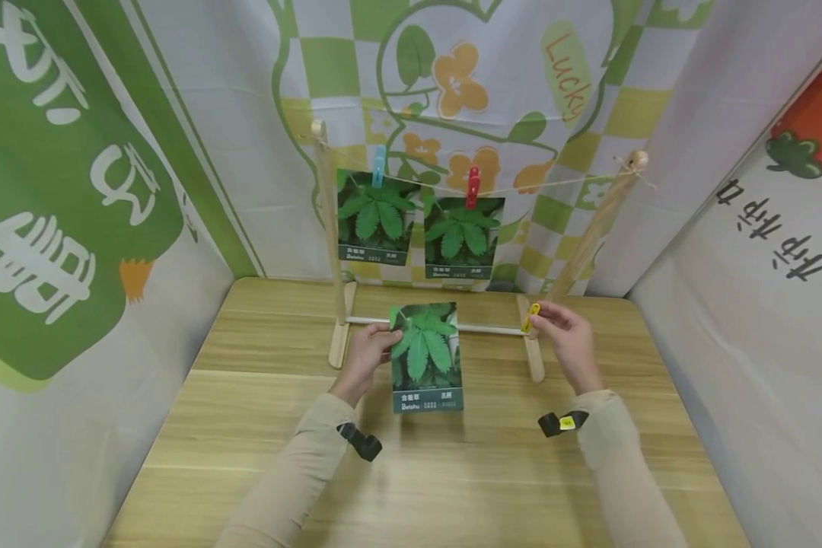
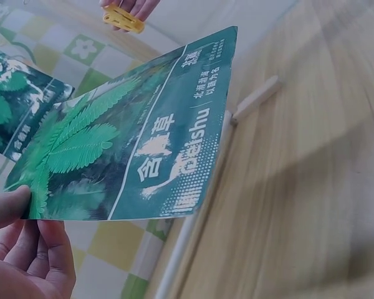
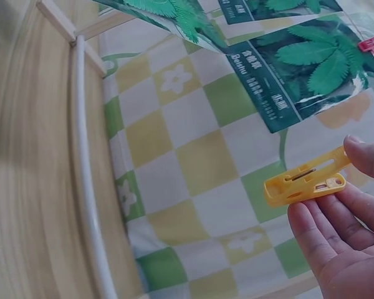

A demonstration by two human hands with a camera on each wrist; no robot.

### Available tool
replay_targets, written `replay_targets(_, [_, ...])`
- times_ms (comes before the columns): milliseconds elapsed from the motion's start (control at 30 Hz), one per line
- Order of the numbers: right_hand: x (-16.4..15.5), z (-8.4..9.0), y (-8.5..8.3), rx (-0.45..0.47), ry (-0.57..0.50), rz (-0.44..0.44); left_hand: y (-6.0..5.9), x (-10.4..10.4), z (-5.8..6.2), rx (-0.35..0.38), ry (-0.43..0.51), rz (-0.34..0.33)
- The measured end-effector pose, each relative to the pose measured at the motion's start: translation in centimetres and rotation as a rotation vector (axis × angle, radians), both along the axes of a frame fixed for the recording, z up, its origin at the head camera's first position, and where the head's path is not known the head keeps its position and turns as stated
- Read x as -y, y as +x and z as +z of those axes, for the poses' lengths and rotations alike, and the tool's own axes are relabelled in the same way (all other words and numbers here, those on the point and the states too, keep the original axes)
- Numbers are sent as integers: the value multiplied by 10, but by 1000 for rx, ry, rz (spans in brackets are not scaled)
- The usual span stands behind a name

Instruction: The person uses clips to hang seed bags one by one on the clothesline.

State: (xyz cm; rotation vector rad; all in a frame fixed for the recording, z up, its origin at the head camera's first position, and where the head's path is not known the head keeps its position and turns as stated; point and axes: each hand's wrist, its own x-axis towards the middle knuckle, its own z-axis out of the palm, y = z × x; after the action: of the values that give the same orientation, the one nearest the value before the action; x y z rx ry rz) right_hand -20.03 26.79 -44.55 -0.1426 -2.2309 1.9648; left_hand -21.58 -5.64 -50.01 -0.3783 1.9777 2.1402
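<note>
Two seed packets already hang from the string (image 1: 555,183) of the little wooden rack (image 1: 333,251), one under a blue peg (image 1: 379,166), the other under a red peg (image 1: 473,187), so the free stretch of line lies to the right of them, toward the right post. That seems to be why both hands are lifted in front of the rack rather than resting on the bench (image 1: 246,426).

The left hand (image 1: 364,355) holds a third packet (image 1: 427,358) upright above the bench, print facing the person. Its grip is a pinch on the packet's left edge, thumb in front and fingers (image 2: 47,261) behind, so the top edge stays free.

The right hand (image 1: 567,339) is up near the foot of the right post. Its grip is narrow: thumb and fingertips (image 3: 327,215) pinch a yellow peg (image 3: 306,180) by one end, and the peg's mouth looks closed.
</note>
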Motion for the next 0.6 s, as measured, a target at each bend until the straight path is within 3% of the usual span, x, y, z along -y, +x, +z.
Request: replay_targets(600, [-2,23,-5,-97,-32,28,-7,-8,21,-51,27,8])
